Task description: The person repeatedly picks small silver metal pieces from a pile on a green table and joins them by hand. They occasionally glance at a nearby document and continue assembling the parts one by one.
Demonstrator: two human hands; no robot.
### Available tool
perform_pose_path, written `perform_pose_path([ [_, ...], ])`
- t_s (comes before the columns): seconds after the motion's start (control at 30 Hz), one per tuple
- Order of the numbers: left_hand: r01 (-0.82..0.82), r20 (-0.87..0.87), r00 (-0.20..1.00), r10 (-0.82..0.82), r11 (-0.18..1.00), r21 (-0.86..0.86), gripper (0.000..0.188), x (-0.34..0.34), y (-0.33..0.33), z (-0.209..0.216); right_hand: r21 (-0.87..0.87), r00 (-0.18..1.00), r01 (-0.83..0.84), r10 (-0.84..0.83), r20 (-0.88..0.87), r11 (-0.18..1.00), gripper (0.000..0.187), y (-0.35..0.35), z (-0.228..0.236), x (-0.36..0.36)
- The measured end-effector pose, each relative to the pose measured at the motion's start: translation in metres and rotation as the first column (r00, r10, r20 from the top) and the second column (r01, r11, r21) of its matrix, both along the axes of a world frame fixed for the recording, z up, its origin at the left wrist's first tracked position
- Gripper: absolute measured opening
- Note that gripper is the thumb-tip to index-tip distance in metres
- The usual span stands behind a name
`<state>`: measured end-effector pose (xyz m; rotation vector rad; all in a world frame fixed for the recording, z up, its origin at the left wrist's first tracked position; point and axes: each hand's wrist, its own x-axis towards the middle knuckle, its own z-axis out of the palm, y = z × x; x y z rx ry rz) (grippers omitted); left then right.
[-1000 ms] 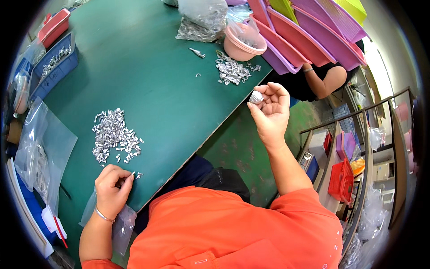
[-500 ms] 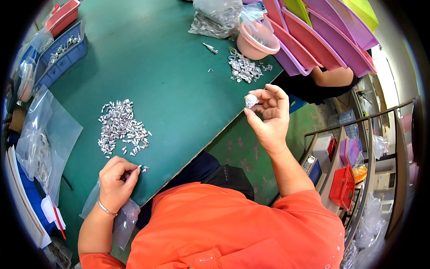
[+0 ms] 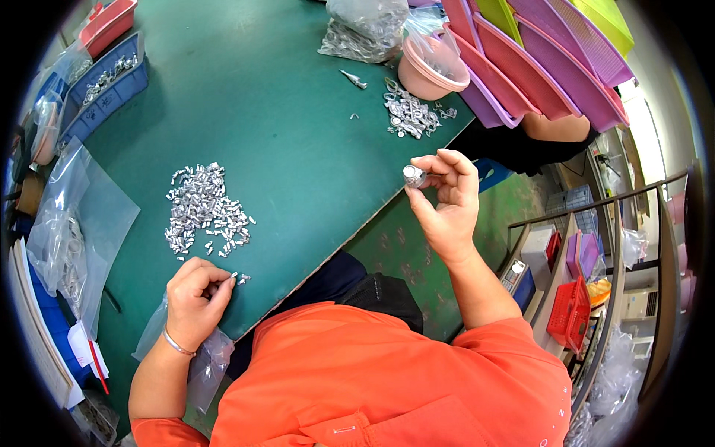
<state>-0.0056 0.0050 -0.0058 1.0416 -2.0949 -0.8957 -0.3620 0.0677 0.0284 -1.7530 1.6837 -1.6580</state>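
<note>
Over the table's near edge, my right hand (image 3: 453,203) is raised, pinching a small silvery cylindrical piece (image 3: 413,176) with a pale round end between thumb and fingertips. The other fingers curl loosely behind it. My left hand (image 3: 196,299) rests on the green table (image 3: 298,141), its thumb and forefinger closed on a tiny silver metal piece (image 3: 234,276). A couple of similar tiny pieces (image 3: 244,279) lie beside those fingertips. Just beyond this hand spreads a heap of small silver metal parts (image 3: 201,205).
Flat silvery parts (image 3: 411,113) lie by a pink bowl (image 3: 430,71) at the far right edge, near stacked plastic baskets (image 3: 521,59). A blue bin (image 3: 112,89) and a clear plastic bag (image 3: 74,246) are at left. Another person's arm (image 3: 555,127) shows behind the baskets.
The silvery piece in my right hand has been turned and lowered slightly, and its round end now shows. My left hand keeps almost the same place and pinch.
</note>
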Motion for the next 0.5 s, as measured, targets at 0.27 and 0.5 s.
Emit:
perform_pose_path([
  [0.27, -0.008, -0.005, 1.0, 0.008, 1.0, 0.001, 0.009, 0.0, 0.0, -0.001, -0.027, 1.0, -0.03, 0.03, -0.001, 0.999, 0.066, -0.003, 0.001, 0.005],
  [0.5, -0.013, -0.005, 1.0, 0.013, 1.0, 0.016, 0.009, 0.0, 0.001, -0.001, -0.051, 1.0, 0.001, -0.002, -0.023, 0.999, 0.042, -0.007, 0.0, 0.014],
])
